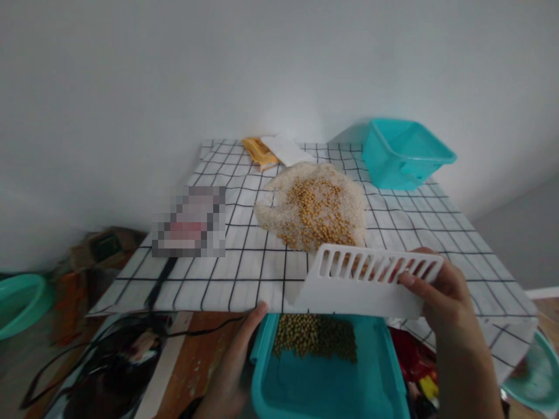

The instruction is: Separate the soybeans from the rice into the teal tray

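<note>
My right hand (441, 302) is closed on a white slotted plastic scraper (362, 285), held upright at the table's near edge. My left hand (236, 361) grips the left rim of a teal plastic bin (262, 372) held just under the table edge. Yellow beans (314, 337) lie in a heap inside the bin. On the checked white tablecloth (218, 273) behind the scraper sits a pile of rice mixed with yellow beans (314, 206).
A second teal bin (402, 154) stands tilted at the table's back right. An orange item (258, 151) and a white card (286, 148) lie at the back. A blurred-out object (190, 221) rests at left. Cables (131, 337) and green basins (20, 302) sit below.
</note>
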The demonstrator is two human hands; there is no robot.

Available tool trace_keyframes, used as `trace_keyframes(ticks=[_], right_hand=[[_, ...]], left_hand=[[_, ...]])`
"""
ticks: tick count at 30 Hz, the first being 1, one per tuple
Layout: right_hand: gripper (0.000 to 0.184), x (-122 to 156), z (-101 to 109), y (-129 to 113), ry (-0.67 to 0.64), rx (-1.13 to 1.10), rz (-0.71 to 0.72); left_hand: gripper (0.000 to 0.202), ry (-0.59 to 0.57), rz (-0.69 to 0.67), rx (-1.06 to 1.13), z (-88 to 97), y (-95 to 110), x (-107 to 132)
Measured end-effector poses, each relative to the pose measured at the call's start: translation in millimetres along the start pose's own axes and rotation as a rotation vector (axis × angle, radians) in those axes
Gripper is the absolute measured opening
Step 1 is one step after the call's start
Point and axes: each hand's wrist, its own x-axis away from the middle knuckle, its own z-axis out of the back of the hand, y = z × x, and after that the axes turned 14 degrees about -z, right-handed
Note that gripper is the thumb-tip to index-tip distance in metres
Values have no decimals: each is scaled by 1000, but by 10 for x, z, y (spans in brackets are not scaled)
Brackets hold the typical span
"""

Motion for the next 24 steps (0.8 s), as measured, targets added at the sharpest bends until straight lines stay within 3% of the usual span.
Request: trace_keyframes(ticks=[4,8,13,20,22,24], right_hand=[[19,2,130,43,285,-152,5],[17,4,259,27,471,-224,34],[15,33,417,29,566,-212,53],[21,12,763,125,742,-215,48],[28,20,890,181,837,-231,-8],[29,42,993,240,851,-161,6]], left_hand=[[26,-13,23,4,-56,48,49],[27,9,60,42,-183,147,145],[30,49,70,74,-250,198,206],[19,45,124,65,-290,210,221],[23,52,117,52,-312,217,228],[30,44,88,43,-307,211,225]])
